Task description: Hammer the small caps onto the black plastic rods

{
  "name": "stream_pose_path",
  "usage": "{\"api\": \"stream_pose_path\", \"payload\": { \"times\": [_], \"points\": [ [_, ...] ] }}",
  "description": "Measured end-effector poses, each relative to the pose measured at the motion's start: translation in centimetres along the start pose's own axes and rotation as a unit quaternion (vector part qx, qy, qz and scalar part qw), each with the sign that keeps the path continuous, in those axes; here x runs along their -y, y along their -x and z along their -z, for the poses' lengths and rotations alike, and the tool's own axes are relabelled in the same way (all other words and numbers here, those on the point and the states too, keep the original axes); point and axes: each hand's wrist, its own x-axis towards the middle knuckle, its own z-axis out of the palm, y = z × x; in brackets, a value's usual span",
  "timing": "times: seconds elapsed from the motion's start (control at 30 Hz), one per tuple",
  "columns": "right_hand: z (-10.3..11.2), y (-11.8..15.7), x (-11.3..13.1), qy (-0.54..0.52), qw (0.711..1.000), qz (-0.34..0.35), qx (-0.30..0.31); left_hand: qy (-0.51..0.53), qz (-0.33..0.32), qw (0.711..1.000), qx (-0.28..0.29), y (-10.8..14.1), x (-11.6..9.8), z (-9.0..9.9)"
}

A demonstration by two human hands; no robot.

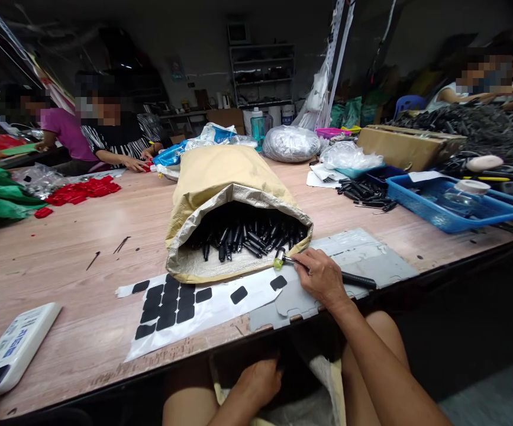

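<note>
Beside the sack [229, 165], guide the hammer [359, 280], gripped near its head by the right hand [320, 275], clear of cloth; cannot tell any grip in the left hand [258, 380].

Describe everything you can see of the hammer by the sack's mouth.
The hammer has a small head with a yellow-green, plastic-looking end and a shiny, metal-looking part, a slim shaft and a thick black grip. The right hand grasps it around mid-length, the grip jutting right over the grey board. Its head is at the lip of the sack; contact there is unclear.
</note>
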Motion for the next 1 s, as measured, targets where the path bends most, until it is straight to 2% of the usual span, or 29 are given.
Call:
{"api": "stream_pose_path", "payload": {
  "times": [0.13,0.23,0.33,0.43,0.47,0.5,0.57,0.63,0.67,0.7,0.77,0.83,0.9,1.0],
  "points": [
    [0.0,0.0,0.0,0.005,1.000,-0.001,-0.001,-0.003,0.017,1.000,0.006,-0.6,0.8,-1.0],
    [-0.1,0.0,0.0,0.004,1.000,0.000,0.000,-0.001,-0.008,1.000,0.010,0.6,-0.4,0.3],
    [0.0,0.1,0.0,0.003,1.000,0.002,0.000,0.016,-0.087,0.996,0.013,3.0,-3.0,3.9],
    [0.0,0.1,0.0,0.003,1.000,0.002,0.001,0.109,-0.179,0.977,0.028,4.8,-5.0,9.1],
    [0.0,0.1,0.0,0.004,1.000,0.001,0.001,0.149,-0.197,0.969,0.008,4.9,-5.3,11.1],
    [0.0,0.1,0.0,0.006,1.000,0.000,0.001,0.181,-0.196,0.963,-0.042,4.7,-5.3,13.0],
    [0.0,0.1,0.0,0.006,1.000,0.001,0.001,0.195,-0.140,0.948,-0.211,3.4,-4.4,16.7],
    [0.0,0.0,0.0,0.005,1.000,0.003,0.001,0.143,-0.041,0.910,-0.388,1.2,-2.8,19.9],
    [0.0,0.0,0.0,0.004,1.000,0.003,0.002,0.112,0.006,0.890,-0.443,0.0,-1.9,21.2],
    [0.0,0.0,-0.1,0.003,1.000,0.004,0.003,0.085,0.043,0.878,-0.469,-1.2,-1.0,22.2],
    [0.0,-0.1,-0.1,0.000,1.000,0.003,0.004,0.053,0.085,0.875,-0.474,-3.3,0.4,23.6],
    [0.0,-0.1,-0.2,-0.003,1.000,0.002,0.006,0.045,0.095,0.884,-0.455,-4.5,1.3,24.2],
    [0.0,-0.1,-0.2,-0.004,1.000,-0.001,0.008,0.048,0.096,0.891,-0.442,-4.8,1.6,24.2],
    [0.1,-0.1,-0.1,-0.004,1.000,-0.002,0.009,0.056,0.098,0.906,-0.408,-3.8,1.5,23.6]
  ]
}}
